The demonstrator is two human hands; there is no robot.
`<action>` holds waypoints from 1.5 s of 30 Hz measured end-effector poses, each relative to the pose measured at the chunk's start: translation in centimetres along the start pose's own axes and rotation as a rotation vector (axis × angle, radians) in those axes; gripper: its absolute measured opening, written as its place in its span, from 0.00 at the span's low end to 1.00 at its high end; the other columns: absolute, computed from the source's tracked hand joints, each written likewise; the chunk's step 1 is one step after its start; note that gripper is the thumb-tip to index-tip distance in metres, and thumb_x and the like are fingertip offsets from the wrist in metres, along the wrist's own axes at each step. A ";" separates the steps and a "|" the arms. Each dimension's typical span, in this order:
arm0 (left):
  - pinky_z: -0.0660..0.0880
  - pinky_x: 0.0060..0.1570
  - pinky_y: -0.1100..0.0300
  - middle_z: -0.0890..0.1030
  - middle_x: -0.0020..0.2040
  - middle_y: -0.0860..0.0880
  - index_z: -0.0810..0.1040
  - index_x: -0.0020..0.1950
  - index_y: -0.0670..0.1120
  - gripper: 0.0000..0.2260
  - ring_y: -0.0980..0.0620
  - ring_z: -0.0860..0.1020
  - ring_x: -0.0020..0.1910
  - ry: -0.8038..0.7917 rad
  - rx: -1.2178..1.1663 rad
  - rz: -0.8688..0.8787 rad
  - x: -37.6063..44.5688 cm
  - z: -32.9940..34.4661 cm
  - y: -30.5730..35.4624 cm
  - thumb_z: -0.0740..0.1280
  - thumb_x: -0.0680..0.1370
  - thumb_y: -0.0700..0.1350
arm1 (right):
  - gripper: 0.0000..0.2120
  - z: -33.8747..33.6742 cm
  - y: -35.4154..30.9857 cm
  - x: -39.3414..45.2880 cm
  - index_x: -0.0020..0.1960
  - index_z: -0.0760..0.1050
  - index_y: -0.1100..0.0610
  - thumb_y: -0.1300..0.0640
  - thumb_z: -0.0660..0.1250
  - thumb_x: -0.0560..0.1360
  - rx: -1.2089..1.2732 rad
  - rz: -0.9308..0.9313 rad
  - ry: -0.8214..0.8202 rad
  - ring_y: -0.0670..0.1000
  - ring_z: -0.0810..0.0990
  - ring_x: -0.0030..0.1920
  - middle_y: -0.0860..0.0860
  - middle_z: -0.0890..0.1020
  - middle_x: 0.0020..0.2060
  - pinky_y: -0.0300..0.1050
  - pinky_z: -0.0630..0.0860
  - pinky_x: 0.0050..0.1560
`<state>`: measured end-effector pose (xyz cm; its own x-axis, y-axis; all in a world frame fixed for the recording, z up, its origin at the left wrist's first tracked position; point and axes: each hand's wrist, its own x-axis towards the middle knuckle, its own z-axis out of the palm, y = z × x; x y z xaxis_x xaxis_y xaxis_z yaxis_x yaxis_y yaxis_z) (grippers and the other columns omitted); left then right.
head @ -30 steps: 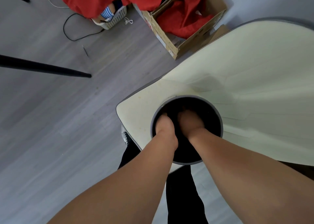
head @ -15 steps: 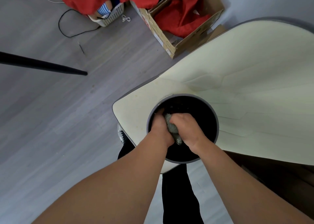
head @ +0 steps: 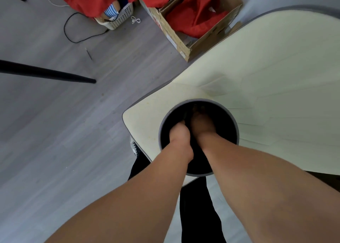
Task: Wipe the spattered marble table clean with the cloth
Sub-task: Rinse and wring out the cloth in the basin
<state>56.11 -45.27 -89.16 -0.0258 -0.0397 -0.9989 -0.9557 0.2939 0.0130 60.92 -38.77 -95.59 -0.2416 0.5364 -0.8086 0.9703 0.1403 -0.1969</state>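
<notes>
Down inside the dark bucket [head: 199, 102] at the bench [head: 276, 77] corner, left hand [head: 179, 133] and right hand [head: 201, 125] sink together, likely rinsing the cloth, which is hidden; whether the fingers grip it I cannot tell. Beyond, spatters speckle the pale top.

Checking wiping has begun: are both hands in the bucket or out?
In: left hand and right hand sit below the bucket rim.
</notes>
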 end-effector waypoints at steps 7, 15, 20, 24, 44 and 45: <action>0.76 0.67 0.49 0.83 0.61 0.44 0.81 0.65 0.43 0.15 0.43 0.80 0.62 0.074 -0.015 0.038 -0.2 -0.2 0.4 0.58 0.85 0.47 | 0.26 1.3 1.2 -2.3 0.82 0.57 0.56 0.62 0.52 0.85 -0.013 0.013 0.082 0.60 0.58 0.79 0.56 0.56 0.81 0.54 0.67 0.74; 0.78 0.48 0.52 0.85 0.53 0.44 0.84 0.56 0.46 0.15 0.43 0.82 0.51 0.063 -0.039 -0.065 -1.4 -0.4 0.8 0.63 0.83 0.54 | 0.11 -1.1 -0.5 -4.5 0.44 0.80 0.53 0.62 0.61 0.79 0.522 0.267 -0.031 0.59 0.82 0.52 0.52 0.82 0.42 0.48 0.79 0.54; 0.80 0.51 0.51 0.87 0.54 0.41 0.86 0.57 0.42 0.21 0.42 0.85 0.53 -0.062 -0.023 -0.130 -2.1 -0.5 0.5 0.62 0.82 0.57 | 0.09 -1.8 -1.4 -8.9 0.41 0.84 0.58 0.56 0.66 0.70 1.311 0.439 -0.118 0.60 0.84 0.47 0.58 0.86 0.43 0.55 0.81 0.53; 0.80 0.55 0.51 0.87 0.51 0.42 0.86 0.55 0.45 0.17 0.41 0.85 0.55 -0.093 0.075 -0.084 -3.3 -0.3 -0.7 0.65 0.80 0.56 | 0.17 -1.6 -1.2 -8.8 0.43 0.84 0.57 0.42 0.70 0.76 1.087 0.353 -0.003 0.57 0.87 0.46 0.55 0.88 0.41 0.55 0.83 0.55; 0.79 0.52 0.52 0.84 0.48 0.47 0.81 0.58 0.50 0.18 0.42 0.83 0.51 0.168 0.871 0.450 -1.3 0.5 -0.1 0.59 0.82 0.60 | 0.22 -2.3 -1.9 -9.6 0.63 0.81 0.55 0.40 0.66 0.79 1.530 0.612 -0.268 0.60 0.86 0.55 0.57 0.87 0.54 0.57 0.81 0.60; 0.78 0.48 0.55 0.83 0.47 0.47 0.79 0.59 0.48 0.17 0.42 0.83 0.52 0.155 0.953 0.421 -1.4 0.6 0.0 0.57 0.84 0.58 | 0.24 -2.1 -1.9 -9.1 0.63 0.81 0.54 0.37 0.67 0.78 1.521 0.614 -0.293 0.60 0.86 0.55 0.57 0.87 0.53 0.56 0.82 0.59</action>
<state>56.31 -44.66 -87.81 -0.4031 0.1381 -0.9047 -0.2372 0.9390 0.2490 61.30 -42.17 -86.67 -0.0084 0.0128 -0.9999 0.0778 -0.9969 -0.0134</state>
